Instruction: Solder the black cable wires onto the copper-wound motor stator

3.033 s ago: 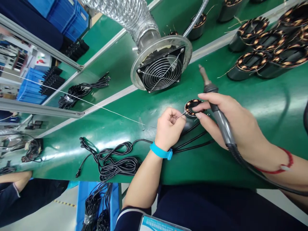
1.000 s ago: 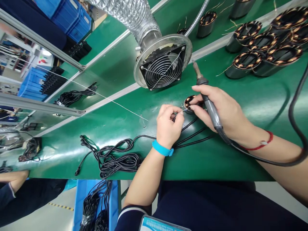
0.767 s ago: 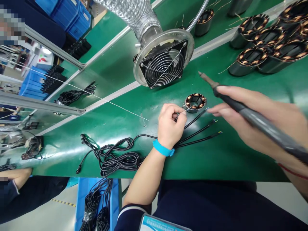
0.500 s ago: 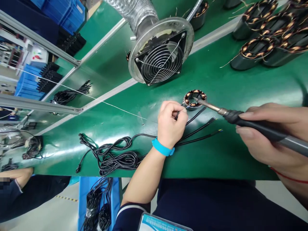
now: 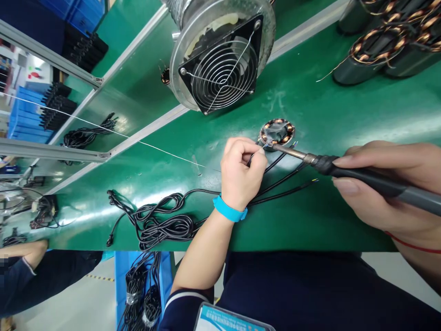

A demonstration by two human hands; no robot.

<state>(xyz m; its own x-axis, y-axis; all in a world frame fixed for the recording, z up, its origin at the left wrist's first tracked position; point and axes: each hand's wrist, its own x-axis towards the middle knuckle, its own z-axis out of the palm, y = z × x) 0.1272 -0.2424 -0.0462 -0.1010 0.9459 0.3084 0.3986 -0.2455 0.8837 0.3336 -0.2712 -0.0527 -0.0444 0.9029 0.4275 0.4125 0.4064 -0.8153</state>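
Observation:
My right hand (image 5: 386, 188) grips the dark handle of a soldering iron (image 5: 299, 156). Its metal tip touches the near rim of a stator ring (image 5: 277, 131) with copper windings, and thin smoke rises there. Just left of the ring, my left hand (image 5: 243, 168) is closed in a pinch on solder wire (image 5: 165, 151), whose thin end reaches toward the iron's tip. A black cable also passes by these fingers; whether they grip it is hidden. Several black power cords (image 5: 168, 225) lie coiled to the left, their stripped ends running under my left wrist past the ring.
A round fume-extractor fan (image 5: 223, 82) with a wire grille hangs over the green bench (image 5: 330, 216). Several larger wound stators (image 5: 365, 59) stand at the back right. Below the bench edge, a blue bin (image 5: 167, 276) holds bundled cords. A co-worker's arm (image 5: 24, 253) shows at far left.
The iron's tip has moved from over the ring's middle to its near rim, beside the solder. Smoke now shows above the ring. The whole view has shifted slightly.

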